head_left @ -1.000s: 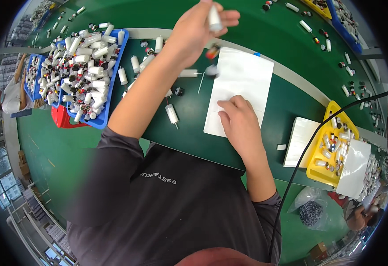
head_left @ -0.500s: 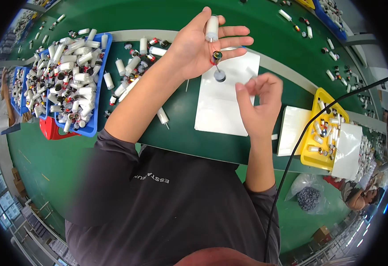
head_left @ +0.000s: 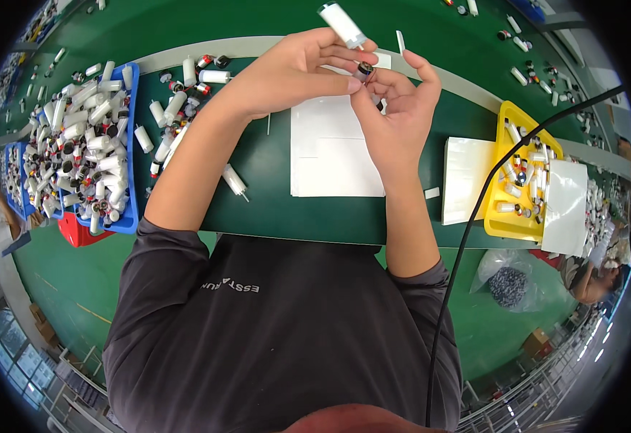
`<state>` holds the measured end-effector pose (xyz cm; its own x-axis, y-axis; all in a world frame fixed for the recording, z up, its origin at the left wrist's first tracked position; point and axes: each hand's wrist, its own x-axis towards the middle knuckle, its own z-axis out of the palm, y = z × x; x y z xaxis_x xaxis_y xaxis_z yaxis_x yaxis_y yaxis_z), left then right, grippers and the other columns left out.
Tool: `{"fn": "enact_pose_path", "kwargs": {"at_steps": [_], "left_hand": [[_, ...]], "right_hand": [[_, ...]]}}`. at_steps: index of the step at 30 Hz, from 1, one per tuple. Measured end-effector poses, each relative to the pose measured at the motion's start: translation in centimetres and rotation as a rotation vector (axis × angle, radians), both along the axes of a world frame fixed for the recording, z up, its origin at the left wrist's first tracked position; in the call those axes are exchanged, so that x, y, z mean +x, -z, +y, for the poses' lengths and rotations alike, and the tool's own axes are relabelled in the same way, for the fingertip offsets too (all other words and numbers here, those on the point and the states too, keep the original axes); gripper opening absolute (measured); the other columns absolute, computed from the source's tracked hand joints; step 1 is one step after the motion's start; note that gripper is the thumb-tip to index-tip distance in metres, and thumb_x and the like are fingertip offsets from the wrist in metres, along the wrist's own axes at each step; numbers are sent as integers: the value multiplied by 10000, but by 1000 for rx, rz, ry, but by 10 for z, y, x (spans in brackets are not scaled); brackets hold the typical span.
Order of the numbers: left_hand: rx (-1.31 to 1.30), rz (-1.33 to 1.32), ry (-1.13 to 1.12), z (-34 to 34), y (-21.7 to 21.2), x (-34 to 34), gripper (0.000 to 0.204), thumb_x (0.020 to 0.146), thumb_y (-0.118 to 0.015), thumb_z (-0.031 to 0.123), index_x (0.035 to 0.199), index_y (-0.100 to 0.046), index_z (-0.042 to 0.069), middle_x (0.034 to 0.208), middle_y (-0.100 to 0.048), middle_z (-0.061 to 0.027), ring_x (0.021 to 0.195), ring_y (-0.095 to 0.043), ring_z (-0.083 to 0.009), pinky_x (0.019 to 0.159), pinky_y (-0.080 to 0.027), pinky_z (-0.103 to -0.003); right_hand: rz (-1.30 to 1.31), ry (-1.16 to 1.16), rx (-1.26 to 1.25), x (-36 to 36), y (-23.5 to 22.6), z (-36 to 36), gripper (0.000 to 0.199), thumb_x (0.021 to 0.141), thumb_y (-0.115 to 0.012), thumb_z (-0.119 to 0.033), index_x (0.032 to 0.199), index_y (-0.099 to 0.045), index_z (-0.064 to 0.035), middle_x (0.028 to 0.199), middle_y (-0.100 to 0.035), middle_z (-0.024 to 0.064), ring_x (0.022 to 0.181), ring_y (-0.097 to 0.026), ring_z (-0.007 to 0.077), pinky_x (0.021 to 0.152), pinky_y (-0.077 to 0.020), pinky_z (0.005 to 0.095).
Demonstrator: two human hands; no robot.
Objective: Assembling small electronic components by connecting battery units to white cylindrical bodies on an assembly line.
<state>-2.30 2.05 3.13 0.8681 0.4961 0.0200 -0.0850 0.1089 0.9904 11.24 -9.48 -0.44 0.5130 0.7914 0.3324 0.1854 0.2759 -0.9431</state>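
Between a blue bin (head_left: 134, 123) heaped with white cylinders (head_left: 100, 143) and a yellow tray (head_left: 510, 229) holding fewer, the left hand (head_left: 297, 71) pinched a single cylinder (head_left: 343, 25) near the paper (head_left: 337, 169), the right hand (head_left: 402, 112) half curled beside it, hold unclear.

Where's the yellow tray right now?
In the head view, the yellow tray is on the person's right, beyond the right hand, between some white paper and another white sheet.

1 line of white capital letters (head_left: 230, 286) on dark shirt's (head_left: 315, 332) chest, bent by fold.
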Motion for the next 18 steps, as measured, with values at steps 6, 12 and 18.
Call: {"fn": "enact_pose_path", "kwargs": {"at_steps": [6,12,18], "left_hand": [[102,48,-74,2,5,-2,397,890,-692,-4,1272,-587,-24,1208,-648,-104,1137,-604,-177,999,-493,-345],[64,-9,-101,0,8,0,338,910,-679,14,1236,-604,-35,1163,-661,-107,1077,-631,-180,949,-521,-328],[-27,24,-169,1,-3,0,283,976,-585,24,1247,-585,-58,1188,-647,-131,1108,-662,-226,987,-539,-332]], "right_hand": [[14,19,-31,-3,-1,2,655,831,-786,-105,1334,-375,-21,898,-705,81,755,-637,113,685,-502,250],[-58,17,-26,-3,-7,0,648,822,-785,-80,1334,-390,-38,935,-667,80,777,-648,135,699,-514,273],[-137,6,140,12,3,2,566,793,-810,-48,1261,-492,-27,1015,-599,77,847,-635,143,739,-511,261]]}}
